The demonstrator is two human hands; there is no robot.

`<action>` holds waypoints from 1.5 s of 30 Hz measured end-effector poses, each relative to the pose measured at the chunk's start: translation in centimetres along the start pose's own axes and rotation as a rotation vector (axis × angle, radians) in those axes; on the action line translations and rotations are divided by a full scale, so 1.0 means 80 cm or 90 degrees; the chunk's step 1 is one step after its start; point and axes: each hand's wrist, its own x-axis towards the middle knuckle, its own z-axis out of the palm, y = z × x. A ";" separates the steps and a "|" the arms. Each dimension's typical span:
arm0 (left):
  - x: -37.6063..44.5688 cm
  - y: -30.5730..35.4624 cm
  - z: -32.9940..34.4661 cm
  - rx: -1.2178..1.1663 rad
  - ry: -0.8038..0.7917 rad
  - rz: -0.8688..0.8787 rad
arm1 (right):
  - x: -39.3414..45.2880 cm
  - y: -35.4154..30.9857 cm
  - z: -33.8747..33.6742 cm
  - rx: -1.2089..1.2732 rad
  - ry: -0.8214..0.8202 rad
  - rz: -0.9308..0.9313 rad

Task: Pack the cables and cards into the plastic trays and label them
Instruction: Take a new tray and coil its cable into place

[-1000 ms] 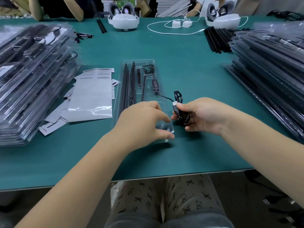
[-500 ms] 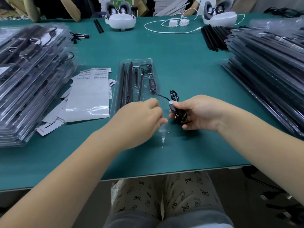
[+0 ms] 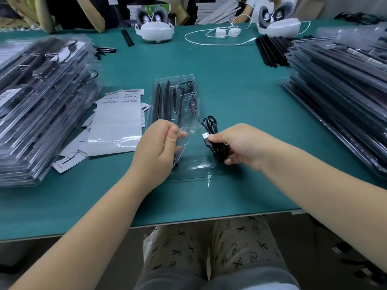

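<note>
A clear plastic tray [image 3: 194, 164] lies in the middle of the green table, with black rods [image 3: 162, 99] and a small inline controller [image 3: 192, 104] in its slots. My left hand [image 3: 158, 147] pinches the tray's clear lid flap [image 3: 188, 137] and holds its near end lifted. Just right of the tray, my right hand [image 3: 236, 146] grips a coiled black USB cable [image 3: 211, 124], its plug pointing at the tray.
White label sheets and cards [image 3: 117, 122] lie left of the tray. Tall stacks of filled trays stand at the far left [image 3: 39, 101] and the far right [image 3: 343, 84]. Loose black rods [image 3: 270, 49], two headsets [image 3: 155, 26] and a white cable [image 3: 217, 36] lie at the back.
My left hand has risen from the tray's near end and peeled the clear flap upward. My right hand still holds the coiled cable beside the tray.
</note>
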 end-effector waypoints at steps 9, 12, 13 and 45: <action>0.002 -0.001 0.006 -0.072 0.027 -0.019 | 0.023 0.003 0.049 -0.416 0.182 -0.148; 0.003 -0.001 0.007 -0.013 0.016 0.010 | 0.026 0.010 0.065 -0.498 0.261 -0.149; 0.003 -0.001 0.008 0.033 0.006 0.034 | 0.026 0.012 0.069 -0.530 0.277 -0.157; 0.007 0.000 0.009 0.105 -0.086 0.114 | 0.032 -0.001 0.061 -0.548 0.316 -0.148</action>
